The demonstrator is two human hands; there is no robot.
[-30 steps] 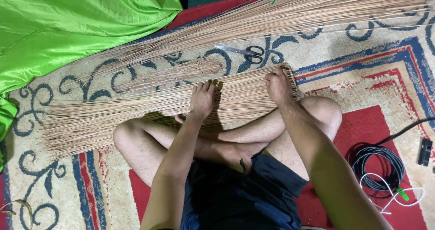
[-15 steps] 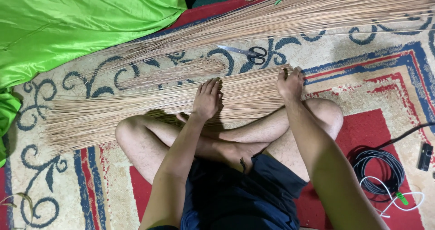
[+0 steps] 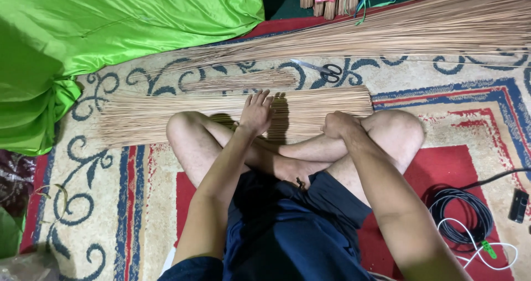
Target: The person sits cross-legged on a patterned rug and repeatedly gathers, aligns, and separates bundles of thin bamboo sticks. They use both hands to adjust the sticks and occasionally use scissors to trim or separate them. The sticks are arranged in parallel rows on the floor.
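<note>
My right hand (image 3: pixel 338 125) has come back off the far end of the stick bundle (image 3: pixel 182 115) and now sits curled near my knee, and I can't tell if it's pinching any sticks, while my left hand (image 3: pixel 256 112) stays flat and open, pressing the middle of the bundle lying across the rug (image 3: pixel 442 76) in front of my shins. So the evening-out seems to be pausing. My legs hide the near edge of the bundle, and the longer stick pile (image 3: pixel 387 32) behind runs out of frame.

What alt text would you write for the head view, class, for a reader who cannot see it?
A person sits cross-legged on a patterned carpet, left hand flat on a layer of thin tan sticks, right hand curled at its near edge. Scissors, another long stick pile and green cloth lie beyond.
</note>
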